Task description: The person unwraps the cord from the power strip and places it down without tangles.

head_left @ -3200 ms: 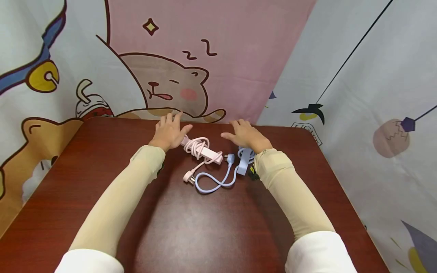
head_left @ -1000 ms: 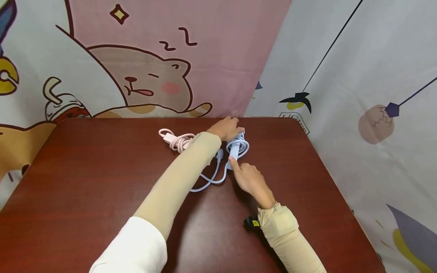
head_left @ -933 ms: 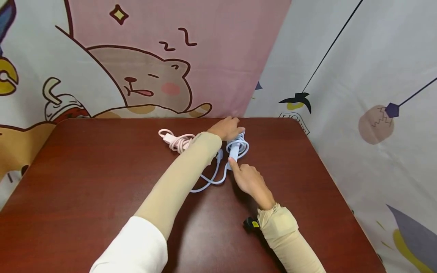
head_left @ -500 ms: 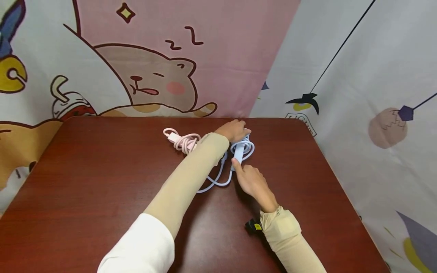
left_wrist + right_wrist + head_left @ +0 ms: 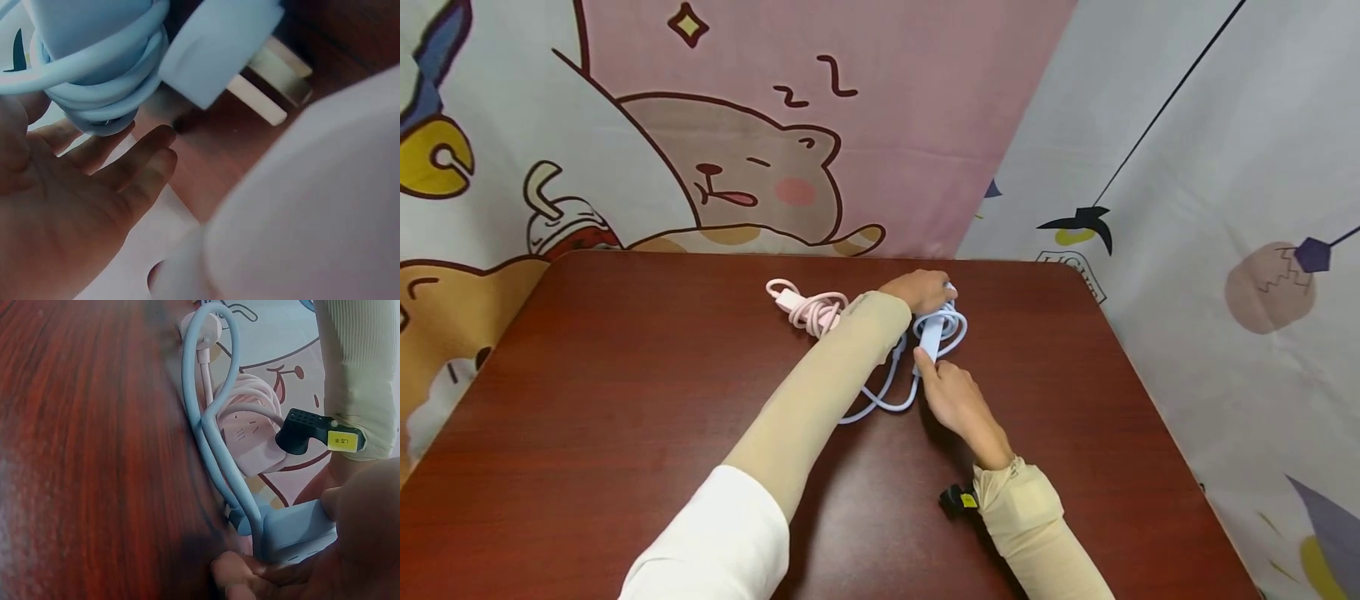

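A light-blue power strip [image 5: 930, 335] with its cord wound round its far part lies at the back of the table. My left hand [image 5: 921, 291] reaches across and holds its far end; some fingers [image 5: 134, 159] extend loosely past the coil. My right hand [image 5: 953, 395] grips the near end, thumb on top and fingers below. The blue cord [image 5: 891, 407] loops out to the left, partly under my left arm. Its plug [image 5: 212, 53] shows in the left wrist view. A pink power strip [image 5: 808, 312], wrapped in its own cord, lies left, partly hidden by that arm.
The dark red-brown table [image 5: 625, 400] ends at a cartoon-printed curtain [image 5: 910, 150] behind and on both sides. A black wrist camera [image 5: 955, 500] sits beside the right sleeve. The pink plug [image 5: 203, 330] shows in the right wrist view.
Both hands were spread apart near the back earlier. The left has crossed to the blue strip's far end, the right has drawn back to its near end. Over the last second they hold nearly still.
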The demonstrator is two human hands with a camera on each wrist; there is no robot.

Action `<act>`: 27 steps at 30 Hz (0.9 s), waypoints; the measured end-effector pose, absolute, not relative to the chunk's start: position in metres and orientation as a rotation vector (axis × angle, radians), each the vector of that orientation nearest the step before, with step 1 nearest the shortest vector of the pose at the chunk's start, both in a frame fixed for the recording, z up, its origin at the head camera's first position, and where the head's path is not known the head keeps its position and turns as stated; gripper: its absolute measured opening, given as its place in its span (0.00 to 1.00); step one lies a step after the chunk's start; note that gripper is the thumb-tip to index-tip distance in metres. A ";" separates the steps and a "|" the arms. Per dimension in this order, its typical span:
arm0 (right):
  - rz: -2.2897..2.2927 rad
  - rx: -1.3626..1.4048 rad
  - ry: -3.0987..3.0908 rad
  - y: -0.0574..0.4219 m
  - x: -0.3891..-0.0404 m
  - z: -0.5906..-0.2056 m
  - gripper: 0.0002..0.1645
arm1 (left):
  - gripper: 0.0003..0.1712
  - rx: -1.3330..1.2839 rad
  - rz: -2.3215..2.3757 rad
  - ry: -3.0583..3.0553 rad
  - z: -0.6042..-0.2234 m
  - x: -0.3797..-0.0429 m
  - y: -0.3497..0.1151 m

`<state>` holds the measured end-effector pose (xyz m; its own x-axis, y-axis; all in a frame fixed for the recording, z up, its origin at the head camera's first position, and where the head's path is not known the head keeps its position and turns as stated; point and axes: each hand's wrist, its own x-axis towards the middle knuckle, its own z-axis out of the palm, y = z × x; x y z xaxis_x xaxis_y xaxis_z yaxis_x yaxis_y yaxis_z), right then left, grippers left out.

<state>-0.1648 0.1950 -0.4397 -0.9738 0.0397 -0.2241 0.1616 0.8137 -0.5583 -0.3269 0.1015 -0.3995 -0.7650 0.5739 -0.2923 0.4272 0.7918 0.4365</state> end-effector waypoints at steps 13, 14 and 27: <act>-1.145 0.189 2.717 0.210 -0.167 -0.434 0.41 | 0.26 0.722 0.571 2.588 -0.400 -0.330 0.099; -1.145 0.182 2.717 0.211 -0.168 -0.433 0.41 | 0.26 0.706 0.596 2.583 -0.400 -0.330 0.098; -1.251 0.232 2.828 0.219 -0.169 -0.429 0.34 | 0.26 0.476 1.244 2.477 -0.387 -0.327 0.083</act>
<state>-0.1694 0.2193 -0.4291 -0.9880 0.1197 -0.0975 0.1527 0.6636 -0.7324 -0.3265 0.0829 -0.3869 -0.8907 0.4328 -0.1390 0.1470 0.5635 0.8129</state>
